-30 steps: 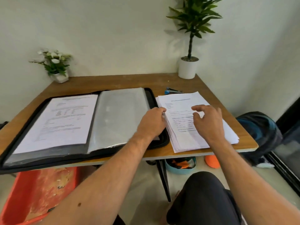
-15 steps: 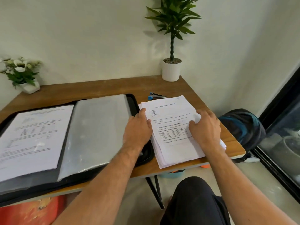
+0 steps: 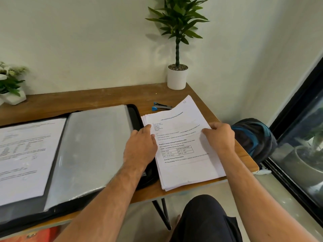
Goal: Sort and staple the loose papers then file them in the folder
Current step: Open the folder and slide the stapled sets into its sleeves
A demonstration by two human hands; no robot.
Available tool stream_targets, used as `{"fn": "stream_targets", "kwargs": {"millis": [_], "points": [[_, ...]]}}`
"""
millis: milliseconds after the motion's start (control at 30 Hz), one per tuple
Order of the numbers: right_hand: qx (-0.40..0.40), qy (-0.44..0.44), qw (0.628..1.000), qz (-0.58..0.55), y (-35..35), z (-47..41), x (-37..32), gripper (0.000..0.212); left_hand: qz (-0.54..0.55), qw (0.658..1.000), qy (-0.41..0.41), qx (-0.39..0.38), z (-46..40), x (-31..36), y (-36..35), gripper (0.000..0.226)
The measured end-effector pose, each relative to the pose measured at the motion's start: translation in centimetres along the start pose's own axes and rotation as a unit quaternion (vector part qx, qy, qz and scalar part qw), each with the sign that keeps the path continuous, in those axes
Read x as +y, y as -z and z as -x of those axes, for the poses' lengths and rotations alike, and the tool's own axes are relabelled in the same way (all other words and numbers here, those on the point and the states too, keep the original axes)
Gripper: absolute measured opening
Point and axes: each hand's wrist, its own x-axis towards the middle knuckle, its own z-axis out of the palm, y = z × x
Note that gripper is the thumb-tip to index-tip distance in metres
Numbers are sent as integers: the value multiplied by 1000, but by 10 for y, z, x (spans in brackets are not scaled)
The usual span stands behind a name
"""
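The stack of loose papers (image 3: 181,145) lies on the right end of the bench (image 3: 104,96), just beside the open folder (image 3: 97,151), with its top sheet skewed and lifted off the pile at the far corner. Your left hand (image 3: 140,145) rests at the stack's left edge, fingers loosely bent with their tips on the paper. Your right hand (image 3: 219,136) sits at the right edge, pinching the top sheet between thumb and fingers.

You look to be separating the top sheet for sorting. Keep the left hand pressing down so the pile stays squared while the right peels one page only; feel for a second sheet clinging underneath. The stapler (image 3: 161,107) waits just beyond the stack's far edge, within easy reach. The folder's clear sleeve lies flat beside your left wrist, ready for filing.
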Motion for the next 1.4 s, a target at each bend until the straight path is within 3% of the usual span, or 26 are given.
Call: {"fn": "stream_targets", "kwargs": {"millis": [500,700,1033,1400], "points": [[-52,-24,995,-85,22,-17,17,14,78,997,9,-13,0,8,14,40],[-34,-5,994,-100,9,-6,21,10,203,973,106,-18,-33,16,20,42],[-18,43,994,-95,9,-4,22,7,256,945,204,10,-62,18,-2,45],[-41,17,994,-102,4,-8,27,9,284,955,69,51,-37,17,-10,30]]}}
